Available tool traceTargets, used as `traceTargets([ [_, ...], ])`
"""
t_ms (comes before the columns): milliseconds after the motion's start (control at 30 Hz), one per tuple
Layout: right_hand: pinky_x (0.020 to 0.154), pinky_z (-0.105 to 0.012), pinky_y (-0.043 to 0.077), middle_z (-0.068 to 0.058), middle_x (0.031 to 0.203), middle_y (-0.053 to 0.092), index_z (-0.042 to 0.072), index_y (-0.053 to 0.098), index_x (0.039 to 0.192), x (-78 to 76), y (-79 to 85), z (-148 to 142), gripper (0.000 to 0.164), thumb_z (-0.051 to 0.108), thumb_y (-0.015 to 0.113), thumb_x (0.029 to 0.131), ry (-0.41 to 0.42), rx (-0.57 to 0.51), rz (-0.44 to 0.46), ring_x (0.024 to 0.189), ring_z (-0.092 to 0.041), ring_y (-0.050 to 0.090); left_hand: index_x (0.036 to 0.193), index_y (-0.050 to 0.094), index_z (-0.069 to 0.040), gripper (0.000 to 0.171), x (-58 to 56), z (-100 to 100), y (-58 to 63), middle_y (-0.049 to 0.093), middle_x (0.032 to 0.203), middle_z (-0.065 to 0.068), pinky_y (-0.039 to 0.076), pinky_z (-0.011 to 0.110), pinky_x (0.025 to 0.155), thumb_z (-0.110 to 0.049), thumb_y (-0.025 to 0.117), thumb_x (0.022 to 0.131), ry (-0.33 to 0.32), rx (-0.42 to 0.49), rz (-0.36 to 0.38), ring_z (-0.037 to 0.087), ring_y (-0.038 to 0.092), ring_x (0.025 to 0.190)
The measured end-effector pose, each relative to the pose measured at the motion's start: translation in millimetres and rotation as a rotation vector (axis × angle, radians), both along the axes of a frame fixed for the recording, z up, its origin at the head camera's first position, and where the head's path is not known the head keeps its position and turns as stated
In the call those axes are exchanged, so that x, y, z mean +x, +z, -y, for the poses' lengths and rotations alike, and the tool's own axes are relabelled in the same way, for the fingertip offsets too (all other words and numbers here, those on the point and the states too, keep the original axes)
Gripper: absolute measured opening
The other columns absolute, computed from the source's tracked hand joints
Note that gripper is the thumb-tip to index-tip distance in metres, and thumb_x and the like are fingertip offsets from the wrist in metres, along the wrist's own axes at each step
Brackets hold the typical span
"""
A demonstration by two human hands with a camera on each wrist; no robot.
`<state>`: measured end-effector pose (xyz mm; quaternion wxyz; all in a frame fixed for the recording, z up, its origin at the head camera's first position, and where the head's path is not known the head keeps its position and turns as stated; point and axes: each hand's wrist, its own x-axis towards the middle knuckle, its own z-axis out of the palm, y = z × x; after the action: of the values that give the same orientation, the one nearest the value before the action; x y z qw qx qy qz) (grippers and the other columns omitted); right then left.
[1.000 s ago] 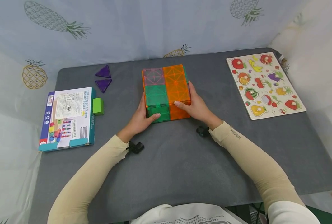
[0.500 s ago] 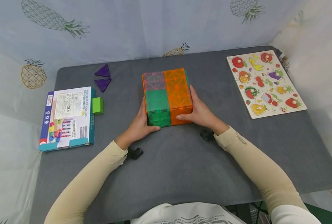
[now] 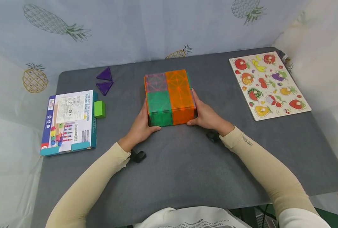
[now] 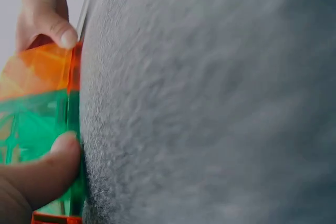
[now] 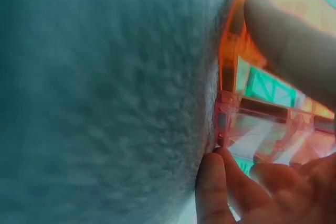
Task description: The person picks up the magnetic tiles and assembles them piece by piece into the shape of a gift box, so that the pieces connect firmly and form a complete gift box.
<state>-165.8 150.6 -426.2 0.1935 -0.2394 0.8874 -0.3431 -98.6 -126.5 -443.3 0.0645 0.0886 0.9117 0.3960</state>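
A box of see-through magnetic tiles point(image 3: 170, 96) sits on the grey table, with green, orange and pink squares on top. My left hand point(image 3: 139, 126) holds its left side, the thumb along the lower front edge and the other fingers mostly hidden behind the side. On the opposite side my right hand point(image 3: 207, 117) grips the box, its thumb by the lower front right corner. The left wrist view shows the left thumb point(image 4: 50, 171) against a green tile point(image 4: 37, 119). In the right wrist view, right-hand fingers point(image 5: 212, 187) reach the base of a pinkish side tile point(image 5: 262, 129).
Two purple triangle tiles point(image 3: 104, 80) lie at the back left. Nearer is a toy box point(image 3: 69, 122) with a green block point(image 3: 99, 109) against its side. A wooden fruit puzzle board point(image 3: 270, 85) lies at the right. A curtain point(image 3: 157, 28) hangs behind the table.
The tile box has shifted slightly toward me. My right thumb has moved from the box's top front edge down to its lower front corner. My left hand keeps its hold.
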Motion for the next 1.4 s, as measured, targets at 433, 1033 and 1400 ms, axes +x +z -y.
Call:
traceTargets([
  [433, 0.097, -0.048, 0.047, -0.026, 0.129, 0.057, 0.014, -0.006, 0.155, -27.7, -5.8, 23, 0.111, 0.027, 0.077, 0.082, -0.099, 0.088, -0.163, 0.108, -0.038, 0.061, 0.152, 0.011, -0.007, 0.1, -35.7, -3, -2.6, 0.043, 0.143, 0.023, 0.039, 0.047, 0.106, -0.017, 0.079, 0.08, 0.212, -0.032, -0.069, 0.039, 0.049, 0.125],
  [1033, 0.095, -0.047, 0.047, -0.023, 0.129, 0.058, 0.013, -0.004, 0.156, -28.8, 8.2, 4, 0.109, 0.026, 0.076, 0.083, 0.003, 0.089, -0.14, 0.101, -0.036, 0.063, 0.151, 0.022, -0.001, 0.09, -52.4, 30, 36.9, 0.041, 0.145, 0.025, 0.033, 0.05, 0.11, -0.007, 0.074, 0.078, -0.023, -0.166, 0.071, 0.04, 0.041, 0.132],
  [1400, 0.106, -0.072, 0.019, -0.013, 0.162, 0.003, 0.01, 0.012, 0.155, -0.3, 16.6, -11, 0.097, 0.049, 0.067, 0.085, 0.108, 0.596, -0.053, 0.149, -0.035, 0.003, 0.153, 0.002, 0.0, 0.091, -127.0, 134, 78.2, 0.003, 0.15, 0.041, 0.024, 0.07, 0.104, -0.039, 0.058, 0.092, 0.182, -0.536, 0.287, 0.066, 0.018, 0.13],
])
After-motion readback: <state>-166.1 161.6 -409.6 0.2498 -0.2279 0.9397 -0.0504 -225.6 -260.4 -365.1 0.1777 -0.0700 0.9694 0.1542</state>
